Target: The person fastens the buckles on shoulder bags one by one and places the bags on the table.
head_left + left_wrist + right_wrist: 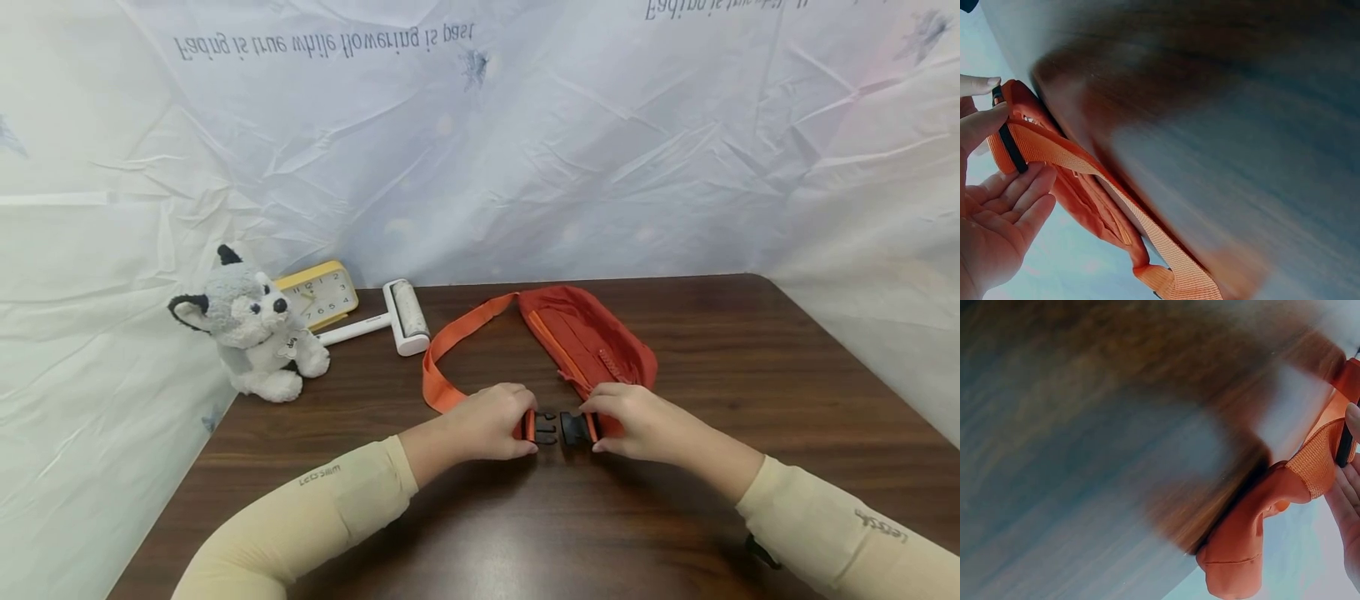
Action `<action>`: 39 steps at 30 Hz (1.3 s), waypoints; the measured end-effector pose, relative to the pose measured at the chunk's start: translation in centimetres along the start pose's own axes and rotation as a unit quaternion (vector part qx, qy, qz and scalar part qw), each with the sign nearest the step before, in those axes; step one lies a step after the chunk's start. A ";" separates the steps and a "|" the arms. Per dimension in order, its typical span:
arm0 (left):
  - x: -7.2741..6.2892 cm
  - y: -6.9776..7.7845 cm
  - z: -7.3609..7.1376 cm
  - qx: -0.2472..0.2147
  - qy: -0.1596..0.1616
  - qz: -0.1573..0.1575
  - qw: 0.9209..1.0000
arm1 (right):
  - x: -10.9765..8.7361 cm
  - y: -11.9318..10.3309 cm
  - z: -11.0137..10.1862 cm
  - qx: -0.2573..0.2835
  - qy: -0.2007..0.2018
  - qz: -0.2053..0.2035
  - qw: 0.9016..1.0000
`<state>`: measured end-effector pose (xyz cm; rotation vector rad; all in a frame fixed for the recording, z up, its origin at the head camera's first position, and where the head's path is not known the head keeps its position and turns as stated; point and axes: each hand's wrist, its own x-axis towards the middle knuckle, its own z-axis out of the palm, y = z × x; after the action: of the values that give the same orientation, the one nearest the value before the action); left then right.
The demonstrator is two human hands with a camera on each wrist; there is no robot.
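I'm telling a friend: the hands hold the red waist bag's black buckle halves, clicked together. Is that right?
Not quite: they aren't clicked together. The head view shows a gap between the pronged buckle half, in the left hand, and the socket half, in the right hand.

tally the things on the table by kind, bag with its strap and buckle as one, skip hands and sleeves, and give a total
Red waist bag: 1
Plush dog: 1
Yellow-framed clock: 1
White lint roller: 1
Total: 4
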<state>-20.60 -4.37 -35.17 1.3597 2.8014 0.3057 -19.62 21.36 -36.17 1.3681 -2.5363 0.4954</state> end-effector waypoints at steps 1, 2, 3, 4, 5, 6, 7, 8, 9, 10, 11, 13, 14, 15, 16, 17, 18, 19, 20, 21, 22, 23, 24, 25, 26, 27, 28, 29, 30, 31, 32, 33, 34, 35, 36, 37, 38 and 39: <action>0.0 0.0 0.0 -0.001 -0.002 -0.002 1.000 | 0.0 0.0 0.0 0.001 0.000 0.000 1.000; 0.0 0.0 0.0 -0.002 -0.003 -0.003 1.000 | 0.0 0.0 0.1 0.001 0.001 -0.001 1.000; 0.0 0.1 0.0 -0.002 -0.003 -0.003 1.000 | 0.0 0.0 0.1 0.002 0.001 -0.003 1.000; 0.0 0.1 0.0 -0.001 -0.003 -0.003 1.000 | 0.0 0.0 0.1 0.002 0.002 -0.004 1.000; 0.0 0.1 0.0 0.000 -0.003 -0.002 1.000 | 0.0 0.0 0.1 0.002 0.003 -0.006 1.000; 0.0 0.1 0.0 0.001 -0.002 -0.002 1.000 | 0.1 0.0 0.1 0.002 0.004 -0.007 1.000; 0.0 0.1 0.0 0.002 -0.001 0.000 1.000 | 0.1 0.0 0.1 0.001 0.005 -0.008 1.000; 0.0 0.1 0.0 0.002 -0.001 0.001 1.000 | 0.1 0.0 0.1 0.001 0.006 -0.009 1.000; 0.0 0.2 0.0 0.003 0.001 0.002 1.000 | 0.1 -0.1 0.1 0.000 0.007 -0.009 1.000; 0.1 0.2 0.0 0.005 0.002 0.004 1.000 | 0.2 -0.1 0.1 0.001 0.007 -0.009 1.000; 0.1 0.2 0.0 0.005 0.003 0.005 1.000 | 0.2 -0.1 0.1 0.001 0.008 -0.008 1.000; 0.1 0.2 0.1 0.008 0.005 0.007 1.000 | 0.2 -0.2 0.1 0.003 0.007 -0.007 1.000; 0.1 0.2 0.1 0.009 0.005 0.007 1.000 | 0.3 -0.2 0.1 0.004 0.007 -0.007 1.000; 0.1 0.2 0.1 0.010 0.005 0.006 1.000 | 0.3 -0.2 0.1 0.005 0.007 -0.007 1.000; 0.2 0.2 0.1 0.011 0.005 0.006 1.000 | 0.3 -0.2 0.1 0.005 0.006 -0.007 1.000; 0.2 0.2 0.1 0.010 0.004 0.005 1.000 | 0.3 -0.2 0.1 0.006 0.006 -0.007 1.000; 0.2 0.2 0.1 0.010 0.003 0.005 1.000 | 0.3 -0.3 0.1 0.006 0.007 -0.007 1.000; 0.2 0.2 0.1 0.010 0.002 0.004 1.000 | 0.3 -0.3 0.1 0.006 0.007 -0.008 1.000; 0.2 0.3 0.1 0.010 0.002 0.004 1.000 | 0.4 -0.3 0.1 0.007 0.008 -0.009 1.000; 0.2 0.3 0.1 0.010 0.002 0.005 1.000 | 0.4 -0.3 0.1 0.008 0.008 -0.010 1.000; 0.2 0.3 0.1 0.010 0.002 0.006 1.000 | 0.4 -0.3 0.1 0.009 0.009 -0.011 1.000; 0.2 0.3 0.1 0.011 0.003 0.007 1.000 | 0.5 -0.3 0.1 0.008 0.010 -0.011 1.000; 0.2 0.3 0.1 0.012 0.004 0.007 1.000 | 0.5 -0.3 0.1 0.007 0.012 -0.012 1.000; 0.2 0.3 0.1 0.013 0.004 0.008 1.000 | 0.6 -0.4 0.1 0.007 0.012 -0.013 1.000; 0.2 0.3 0.1 0.015 0.005 0.007 1.000 | 0.6 -0.4 0.1 0.008 0.011 -0.013 1.000; 0.2 0.3 0.1 0.016 0.006 0.007 1.000 | 0.7 -0.4 0.1 0.008 0.011 -0.013 1.000; 0.2 0.3 0.1 0.018 0.007 0.006 1.000 | 0.7 -0.4 0.1 0.009 0.010 -0.012 1.000; 0.2 0.4 0.1 0.019 0.008 0.005 1.000 | 0.7 -0.4 0.1 0.008 0.010 -0.012 1.000; 0.2 0.4 0.1 0.020 0.008 0.005 1.000 | 0.8 -0.4 0.1 0.009 0.009 -0.011 1.000; 0.2 0.4 0.1 0.020 0.009 0.004 1.000 | 0.8 -0.5 0.1 0.009 0.009 -0.011 1.000; 0.2 0.4 0.0 0.019 0.010 0.004 1.000 | 0.8 -0.5 0.1 0.009 0.009 -0.012 1.000; 0.2 0.4 0.0 0.018 0.010 0.003 1.000 | 0.9 -0.5 0.1 0.009 0.011 -0.012 1.000; 0.3 0.5 0.0 0.018 0.012 0.003 1.000 | 0.9 -0.5 0.1 0.009 0.012 -0.011 1.000; 0.3 0.5 0.0 0.016 0.012 0.003 1.000 | 0.9 -0.5 0.1 0.009 0.012 -0.011 1.000; 0.3 0.5 0.0 0.016 0.013 0.002 1.000 | 0.9 -0.6 0.1 0.009 0.013 -0.011 1.000; 0.3 0.5 0.0 0.015 0.014 0.002 1.000 | 0.9 -0.6 0.1 0.010 0.014 -0.012 1.000; 0.3 0.6 0.0 0.015 0.014 0.002 1.000 | 0.9 -0.6 0.1 0.011 0.015 -0.011 1.000; 0.3 0.6 0.0 0.015 0.014 0.002 1.000 | 0.9 -0.7 0.1 0.012 0.014 -0.010 1.000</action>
<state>-20.31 -3.80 -35.05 1.3775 2.8379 0.2865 -19.53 20.31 -35.83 1.3825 -2.4993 0.5394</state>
